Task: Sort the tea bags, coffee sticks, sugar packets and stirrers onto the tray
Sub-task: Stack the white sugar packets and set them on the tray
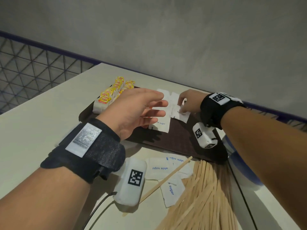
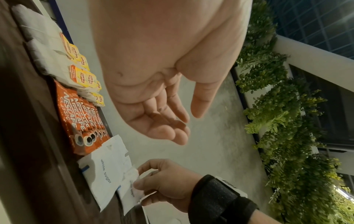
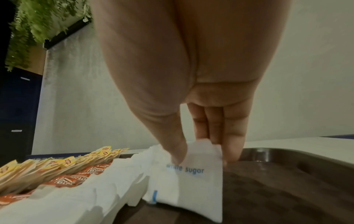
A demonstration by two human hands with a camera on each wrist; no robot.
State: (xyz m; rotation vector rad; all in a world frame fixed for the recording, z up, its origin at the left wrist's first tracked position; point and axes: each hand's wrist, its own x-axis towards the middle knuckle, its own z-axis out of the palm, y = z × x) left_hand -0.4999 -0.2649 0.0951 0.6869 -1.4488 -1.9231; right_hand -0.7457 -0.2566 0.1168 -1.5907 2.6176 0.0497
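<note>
Sugar packet in hand: my right hand (image 3: 201, 128) pinches a white sugar packet (image 3: 193, 178) by its top edge, thumb on the printed face and fingers behind, lower edge resting on the brown tray (image 3: 287, 189)
Left hand: my left hand (image 1: 132, 112) hovers above the tray with fingers spread and relaxed, holding nothing
Where it sits: the packet stands tilted just beside the row of white packets (image 1: 167, 103) already on the tray, next to the orange coffee sticks (image 2: 80, 115) and the yellow-tagged tea bags (image 1: 113, 92)
How it will handle: I judge it light, thin and floppy, the paper creasing easily and the grains shifting inside; a gentle edge pinch suffices, and a hard squeeze could tear the seam
Where to grip: top corner or short edge, so it can be laid flat against its neighbours
Still loose: more sugar packets (image 1: 163, 168) and a fan of wooden stirrers (image 1: 204, 193) lie on the table (image 1: 41, 122) near the tray's front edge
Stirrers: stiff, slim, likely to roll and scatter; best gathered as a bundle around the middle
Poor view: how many packets the tray row holds I cannot tell, possibly several overlapping
</note>
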